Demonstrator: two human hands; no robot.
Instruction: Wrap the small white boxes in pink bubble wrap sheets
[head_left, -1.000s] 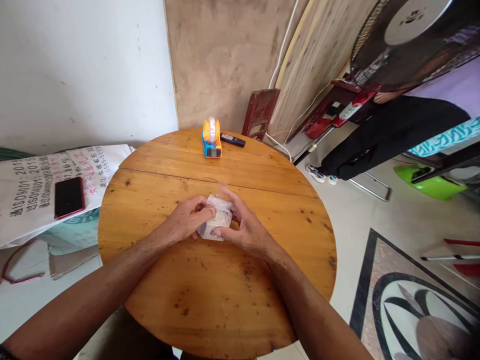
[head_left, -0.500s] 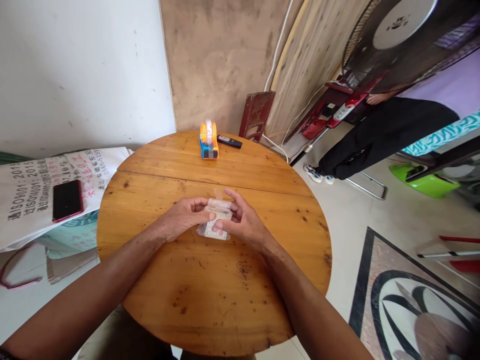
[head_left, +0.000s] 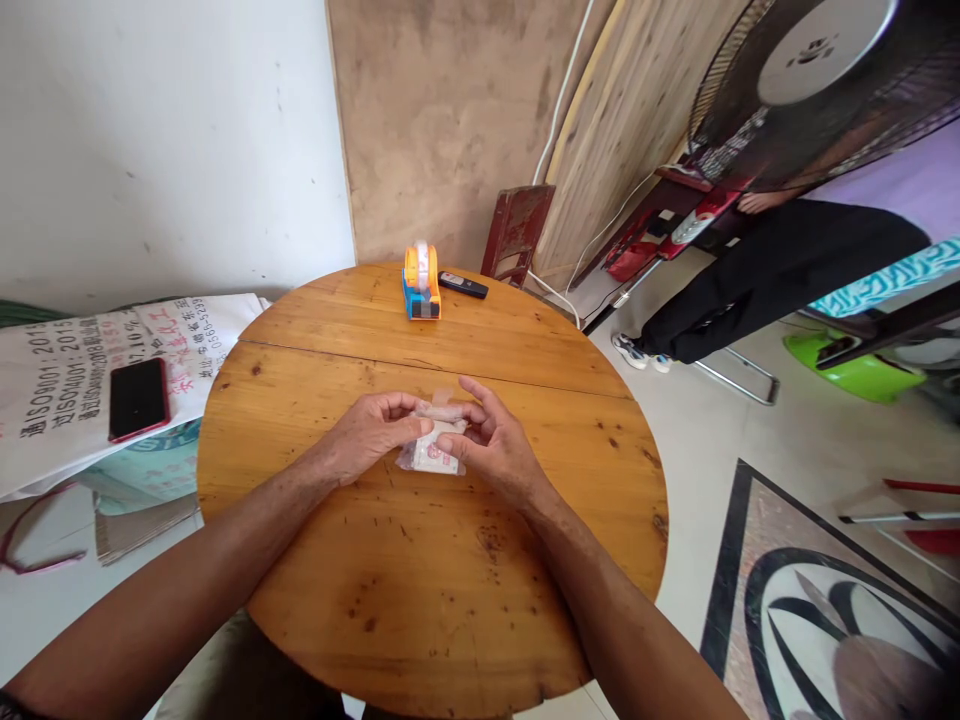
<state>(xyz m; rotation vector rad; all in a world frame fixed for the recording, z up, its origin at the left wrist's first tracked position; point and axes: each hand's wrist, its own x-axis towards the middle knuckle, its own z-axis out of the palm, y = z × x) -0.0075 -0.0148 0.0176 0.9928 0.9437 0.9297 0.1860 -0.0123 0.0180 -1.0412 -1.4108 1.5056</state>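
On the round wooden table (head_left: 420,590), my left hand (head_left: 367,435) and my right hand (head_left: 491,445) meet over a small clear plastic packet (head_left: 431,457) with pale contents and red print. Both hands pinch its top edge between thumb and fingers, where a strip of clear tape sticks up. The packet's lower part rests on the tabletop between my hands.
An orange and blue tape dispenser (head_left: 420,283) and a dark remote (head_left: 463,286) sit at the table's far edge. A red-cased phone (head_left: 137,398) lies on printed white sacks to the left. A red chair (head_left: 517,232), a large fan (head_left: 817,80) and a seated person's legs (head_left: 757,280) are at right.
The packet has come down from a raised, bunched hold to lie flatter on the table. My fingers have shifted to its top edge.
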